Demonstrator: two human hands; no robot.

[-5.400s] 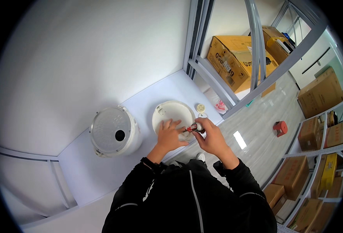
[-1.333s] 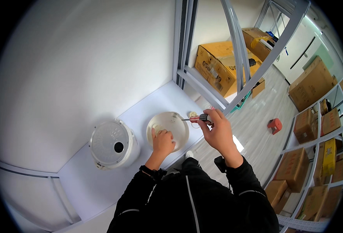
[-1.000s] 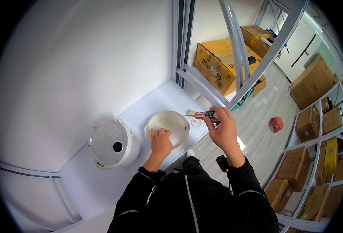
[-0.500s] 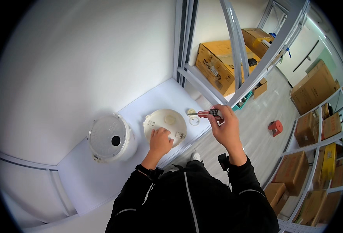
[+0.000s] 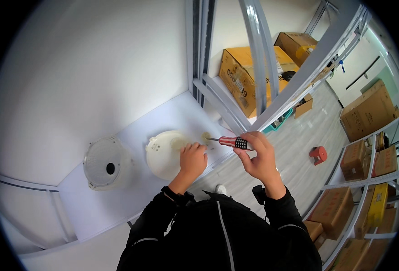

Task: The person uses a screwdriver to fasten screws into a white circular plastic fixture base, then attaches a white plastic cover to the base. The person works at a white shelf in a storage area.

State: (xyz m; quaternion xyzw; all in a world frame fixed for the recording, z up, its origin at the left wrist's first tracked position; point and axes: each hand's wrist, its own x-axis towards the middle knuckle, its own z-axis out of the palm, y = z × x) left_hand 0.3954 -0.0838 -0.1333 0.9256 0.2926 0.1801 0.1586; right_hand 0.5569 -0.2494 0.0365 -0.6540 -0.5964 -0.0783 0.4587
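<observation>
My right hand (image 5: 262, 156) is closed round a screwdriver (image 5: 229, 142) with a red-and-white striped, black-dotted handle. Its metal shaft points left, the tip appearing near a small yellowish round piece (image 5: 206, 135) at the right end of the white table. Bent fingers of my left hand (image 5: 193, 160) reach over the right side of a shallow off-white round dish (image 5: 161, 158). Whatever lies beneath those fingers is hidden. Inside the dish, a pale yellowish disc (image 5: 178, 144) shows just above the hand.
Further left on the table (image 5: 113, 212) stands a white drum-shaped housing (image 5: 102, 158) with a dark round hole. A grey metal frame (image 5: 226, 106) rises at the table's right end, with cardboard boxes (image 5: 240, 74) behind it. On the floor sits a red container (image 5: 318, 155); boxed shelves line the right.
The view has shifted, moving the table's things leftward in the picture. My left hand has moved right across the dish, covering the small fitting seen there before. The screwdriver stays in my right hand.
</observation>
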